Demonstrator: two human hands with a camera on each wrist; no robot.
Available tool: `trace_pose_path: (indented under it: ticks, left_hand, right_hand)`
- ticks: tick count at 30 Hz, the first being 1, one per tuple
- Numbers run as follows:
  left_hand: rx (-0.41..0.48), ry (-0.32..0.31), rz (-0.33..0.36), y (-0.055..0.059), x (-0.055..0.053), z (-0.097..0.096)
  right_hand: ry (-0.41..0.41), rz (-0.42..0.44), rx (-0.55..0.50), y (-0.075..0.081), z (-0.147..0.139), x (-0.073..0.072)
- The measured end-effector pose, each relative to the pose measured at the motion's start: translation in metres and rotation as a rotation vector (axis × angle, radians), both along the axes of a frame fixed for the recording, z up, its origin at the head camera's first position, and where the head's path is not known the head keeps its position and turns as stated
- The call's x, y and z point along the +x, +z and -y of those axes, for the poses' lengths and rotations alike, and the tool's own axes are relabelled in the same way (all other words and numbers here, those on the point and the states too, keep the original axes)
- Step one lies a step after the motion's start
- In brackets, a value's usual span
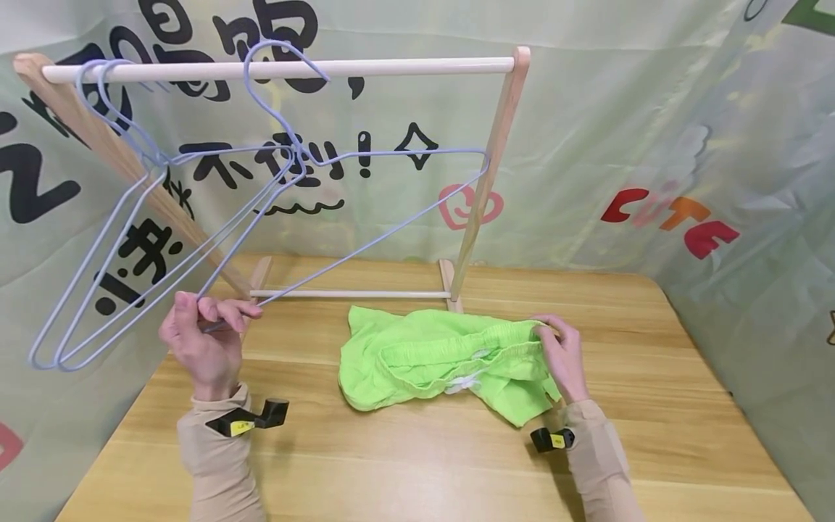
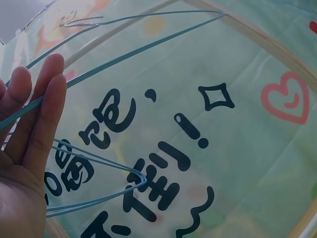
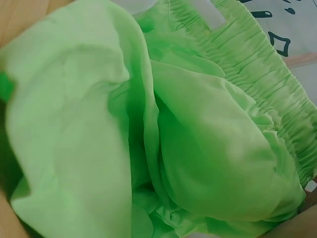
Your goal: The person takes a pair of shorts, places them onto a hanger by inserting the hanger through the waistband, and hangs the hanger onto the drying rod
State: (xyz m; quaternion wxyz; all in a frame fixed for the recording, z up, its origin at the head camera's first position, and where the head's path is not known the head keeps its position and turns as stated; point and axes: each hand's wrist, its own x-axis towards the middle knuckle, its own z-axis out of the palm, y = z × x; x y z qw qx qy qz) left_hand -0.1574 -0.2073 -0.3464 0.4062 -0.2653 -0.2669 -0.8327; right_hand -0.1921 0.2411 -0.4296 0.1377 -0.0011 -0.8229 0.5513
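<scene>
A blue wire clothes hanger [image 1: 388,233] hangs by its hook on the rack's white rod. My left hand [image 1: 209,344] holds this hanger's lower left corner; in the left wrist view its wire [image 2: 124,54] crosses the fingers [image 2: 52,114]. Lime-green shorts [image 1: 365,362] lie crumpled on the table, their gathered waistband facing the front. At the right end of that waistband [image 3: 257,64], my right hand [image 1: 564,355] pinches the cloth. The right wrist view is filled by folds of the shorts, and the fingertips cannot be seen there.
Two more blue hangers [image 1: 98,268] hang at the left end of the rod [image 1: 404,67]. The rack's wooden uprights [image 1: 492,167] stand at the back of the wooden table [image 1: 404,464]. Printed cloth [image 1: 587,130] surrounds the table at the back and sides.
</scene>
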Motion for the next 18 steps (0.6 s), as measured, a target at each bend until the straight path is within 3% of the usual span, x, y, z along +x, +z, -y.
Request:
trace_pose_path:
  ticks: [6, 11, 14, 18]
  left_hand:
    - [0.050, 0.103, 0.060, 0.002, 0.005, 0.004]
    - [0.097, 0.128, 0.092, 0.002, 0.011, 0.010]
    - [0.068, 0.091, 0.090, 0.001, 0.012, 0.011]
    - [-0.054, 0.002, 0.072, -0.003, 0.010, 0.010]
  right_hand:
    - [0.002, 0.002, -0.009, -0.001, 0.000, 0.000]
    - [0.009, 0.010, -0.005, -0.001, 0.000, 0.000]
    - [0.009, 0.022, -0.008, -0.001, 0.000, 0.000]
    - [-0.010, 0.034, -0.034, -0.001, 0.000, 0.000]
